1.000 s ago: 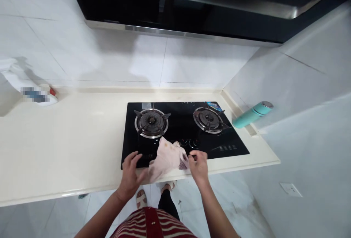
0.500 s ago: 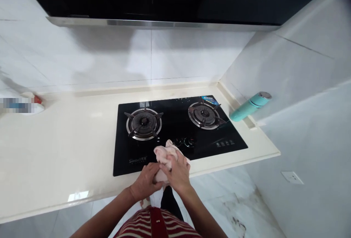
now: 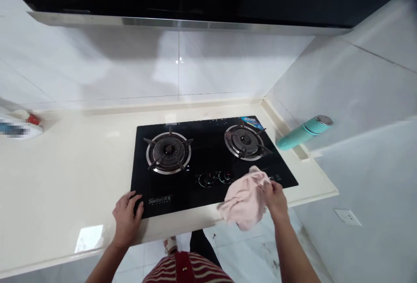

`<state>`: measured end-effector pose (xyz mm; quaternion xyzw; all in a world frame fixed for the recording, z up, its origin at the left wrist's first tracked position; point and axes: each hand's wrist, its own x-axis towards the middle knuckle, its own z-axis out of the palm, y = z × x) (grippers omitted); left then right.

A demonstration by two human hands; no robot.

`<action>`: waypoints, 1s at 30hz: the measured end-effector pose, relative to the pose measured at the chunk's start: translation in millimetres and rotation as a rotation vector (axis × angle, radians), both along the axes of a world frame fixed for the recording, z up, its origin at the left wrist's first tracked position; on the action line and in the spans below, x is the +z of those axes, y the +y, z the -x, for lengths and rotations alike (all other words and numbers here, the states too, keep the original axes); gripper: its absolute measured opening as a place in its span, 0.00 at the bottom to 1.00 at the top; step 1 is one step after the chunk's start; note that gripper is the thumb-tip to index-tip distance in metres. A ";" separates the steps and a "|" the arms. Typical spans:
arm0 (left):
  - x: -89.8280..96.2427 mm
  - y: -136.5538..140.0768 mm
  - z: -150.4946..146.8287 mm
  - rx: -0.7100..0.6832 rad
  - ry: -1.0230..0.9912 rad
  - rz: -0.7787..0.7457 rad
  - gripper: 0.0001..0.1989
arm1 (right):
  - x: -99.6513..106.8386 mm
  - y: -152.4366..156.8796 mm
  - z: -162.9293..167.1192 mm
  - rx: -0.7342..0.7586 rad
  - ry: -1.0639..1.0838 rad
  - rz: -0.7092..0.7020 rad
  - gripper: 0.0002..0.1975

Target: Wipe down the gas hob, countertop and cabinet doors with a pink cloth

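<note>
A pale pink cloth [image 3: 245,198] hangs from my right hand [image 3: 276,197], whose fingers pinch it at its right side. The cloth is spread out and covers part of the front right edge of the black glass gas hob [image 3: 185,196]. Its lower end hangs over the counter's front edge. My left hand [image 3: 126,214] lies on the counter at the hob's front left corner, fingers apart and holding nothing. Between the hands are the two control knobs [image 3: 215,178], close to the cloth.
Two burners with iron supports, the left burner [image 3: 168,149] and the right burner [image 3: 246,140], sit on the hob. A teal flask [image 3: 302,133] stands by the right wall. A white bottle [image 3: 31,130] with a red top is at the far left. The range hood [image 3: 182,22] hangs overhead.
Both hands were together on the bunched cloth at the hob's front. My left hand has let go and moved left onto the counter; my right hand has carried the cloth rightward, and it has opened out.
</note>
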<state>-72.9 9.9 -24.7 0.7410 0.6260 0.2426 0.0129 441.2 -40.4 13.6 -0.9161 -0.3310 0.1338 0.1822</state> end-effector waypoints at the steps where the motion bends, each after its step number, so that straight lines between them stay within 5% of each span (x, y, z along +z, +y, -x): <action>1: -1.0 -1.3 -0.4 0.021 0.027 0.014 0.12 | -0.3 9.3 0.8 0.036 0.005 0.004 0.27; 11: -2.3 -2.3 -4.8 0.045 0.121 0.078 0.14 | 8.8 104.0 40.5 0.468 -0.092 0.133 0.19; 19: -3.1 -2.5 -6.6 0.063 0.146 0.070 0.13 | 19.6 160.5 70.1 0.599 -0.196 0.162 0.15; 25: -2.6 -4.3 -8.5 0.064 0.175 0.078 0.12 | 22.8 202.6 70.7 0.556 -0.276 0.198 0.15; 30: 0.9 -6.5 -11.1 0.084 0.174 0.096 0.12 | 18.8 208.8 83.8 0.650 -0.297 0.173 0.15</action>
